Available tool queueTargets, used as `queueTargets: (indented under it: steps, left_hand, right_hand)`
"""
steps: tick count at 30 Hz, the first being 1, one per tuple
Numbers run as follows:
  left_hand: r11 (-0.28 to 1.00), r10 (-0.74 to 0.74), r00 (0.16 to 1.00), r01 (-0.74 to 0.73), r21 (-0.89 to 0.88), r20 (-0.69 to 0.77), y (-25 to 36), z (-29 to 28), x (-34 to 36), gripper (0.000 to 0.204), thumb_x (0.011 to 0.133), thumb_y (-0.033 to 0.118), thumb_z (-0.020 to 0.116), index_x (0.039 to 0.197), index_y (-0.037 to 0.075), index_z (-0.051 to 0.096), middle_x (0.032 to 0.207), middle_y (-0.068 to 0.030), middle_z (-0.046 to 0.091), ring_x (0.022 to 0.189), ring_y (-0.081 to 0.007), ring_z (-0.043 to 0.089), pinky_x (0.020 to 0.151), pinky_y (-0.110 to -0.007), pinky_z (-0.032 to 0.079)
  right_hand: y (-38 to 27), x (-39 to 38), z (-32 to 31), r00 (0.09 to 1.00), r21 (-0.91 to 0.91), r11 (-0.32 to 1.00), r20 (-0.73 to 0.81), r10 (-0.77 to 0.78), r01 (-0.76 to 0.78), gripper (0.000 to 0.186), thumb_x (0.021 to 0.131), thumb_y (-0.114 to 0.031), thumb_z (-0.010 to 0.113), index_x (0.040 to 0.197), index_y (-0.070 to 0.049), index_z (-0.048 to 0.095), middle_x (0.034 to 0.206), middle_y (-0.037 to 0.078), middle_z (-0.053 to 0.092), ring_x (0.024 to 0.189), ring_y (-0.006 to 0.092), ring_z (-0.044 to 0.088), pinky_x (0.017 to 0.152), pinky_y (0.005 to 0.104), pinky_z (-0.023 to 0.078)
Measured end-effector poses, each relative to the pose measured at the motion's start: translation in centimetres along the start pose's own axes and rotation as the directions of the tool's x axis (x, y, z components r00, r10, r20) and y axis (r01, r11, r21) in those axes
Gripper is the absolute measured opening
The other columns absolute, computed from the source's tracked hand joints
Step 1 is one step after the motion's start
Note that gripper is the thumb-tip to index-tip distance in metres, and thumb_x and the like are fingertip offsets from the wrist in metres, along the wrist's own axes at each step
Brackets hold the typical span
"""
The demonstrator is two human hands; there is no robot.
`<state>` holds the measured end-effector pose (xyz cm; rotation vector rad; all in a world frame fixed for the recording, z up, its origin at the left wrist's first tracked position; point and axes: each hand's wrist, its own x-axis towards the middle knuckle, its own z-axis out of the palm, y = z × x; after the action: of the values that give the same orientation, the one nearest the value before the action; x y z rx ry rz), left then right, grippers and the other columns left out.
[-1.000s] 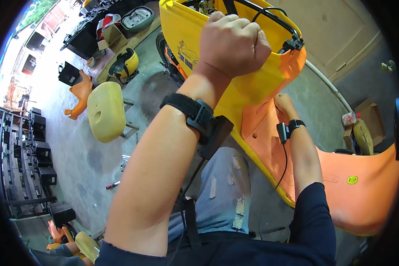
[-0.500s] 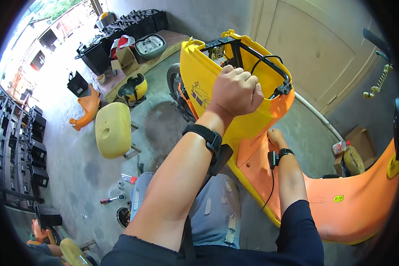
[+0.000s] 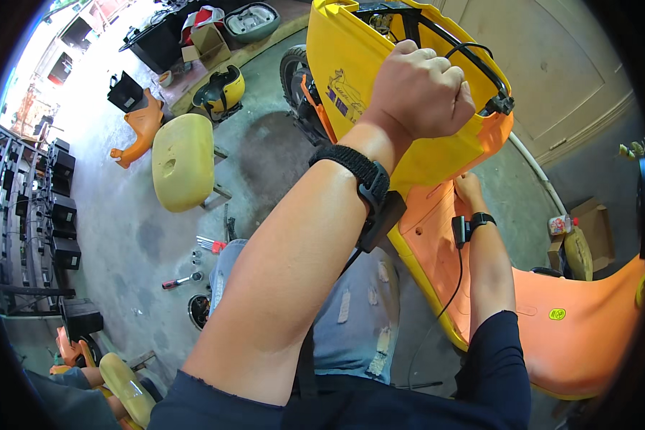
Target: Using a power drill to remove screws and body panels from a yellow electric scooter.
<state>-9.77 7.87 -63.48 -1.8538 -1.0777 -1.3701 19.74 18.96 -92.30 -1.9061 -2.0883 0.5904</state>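
Note:
My left hand point(image 3: 426, 89) is a closed fist in front of the yellow scooter front body point(image 3: 347, 46), over its upper opening edge; what its fingers hold is hidden. A black frame bar point(image 3: 408, 25) and cable run inside the opening above it. Below, my right hand point(image 3: 468, 186) is curled at the orange footboard point(image 3: 430, 222), just under the yellow body, its fingertips too hidden to show what they grip. Both wrists wear black straps with small boxes and wires.
A yellow seat cushion point(image 3: 183, 161) on a stand, yellow helmet point(image 3: 222, 89) and orange panel point(image 3: 140, 129) lie left. Ratchet point(image 3: 181, 282) and other tools point(image 3: 211, 244) are near my knee. Battery racks point(image 3: 32, 201), a co-worker's arm point(image 3: 93, 376), a door point(image 3: 552, 72) and pipe point(image 3: 541, 179) edge the view.
My view has shifted between frames, tilting up and back down. Both hands keep their closed shape at the same spots on the scooter; no clear movement of them relative to it.

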Motion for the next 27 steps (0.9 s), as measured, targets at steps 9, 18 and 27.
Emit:
queueTargets:
  steps: [9, 18, 27]
  left_hand:
    - [1.0, -0.022, 0.999, 0.023, -0.009, 0.035, 0.2, -0.5, 0.1, 0.024, 0.075, 0.02, 0.058, 0.054, 0.009, 0.055, 0.059, -0.0069, 0.061, 0.057, -0.0238, 0.06, 0.063, -0.036, 0.043]
    - [0.999, -0.024, 1.0, 0.023, -0.021, -0.008, -0.2, 0.0, -0.1, 0.021, 0.075, 0.02, 0.058, 0.057, 0.01, 0.058, 0.059, -0.0067, 0.061, 0.06, -0.024, 0.063, 0.065, -0.037, 0.045]
    - [1.0, 0.005, 1.0, -0.005, -0.008, 0.008, -0.2, -0.5, 0.1, 0.019, 0.074, 0.02, 0.058, 0.057, 0.011, 0.058, 0.057, -0.0056, 0.059, 0.058, -0.0236, 0.061, 0.063, -0.037, 0.045]
  right_hand:
    - [2.5, 1.3, 3.2, 0.998, 0.152, 0.987, -0.025, 0.06, -0.056, 0.058, 0.094, -0.047, 0.037, 0.097, 0.001, 0.07, 0.105, 0.029, 0.065, 0.105, 0.0471, 0.06, 0.09, 0.0482, 0.046]
    - [-0.7, -0.1, -3.5, 0.998, 0.142, 0.989, -0.049, -0.034, 0.041, 0.055, 0.093, -0.046, 0.042, 0.092, 0.002, 0.069, 0.095, 0.029, 0.066, 0.093, 0.0454, 0.063, 0.08, 0.0492, 0.048]
    - [1.1, 0.9, 0.1, 0.996, 0.015, 0.999, -0.087, -0.036, 0.037, 0.05, 0.084, -0.045, 0.052, 0.088, 0.003, 0.065, 0.091, 0.029, 0.065, 0.088, 0.0447, 0.063, 0.076, 0.0474, 0.049]
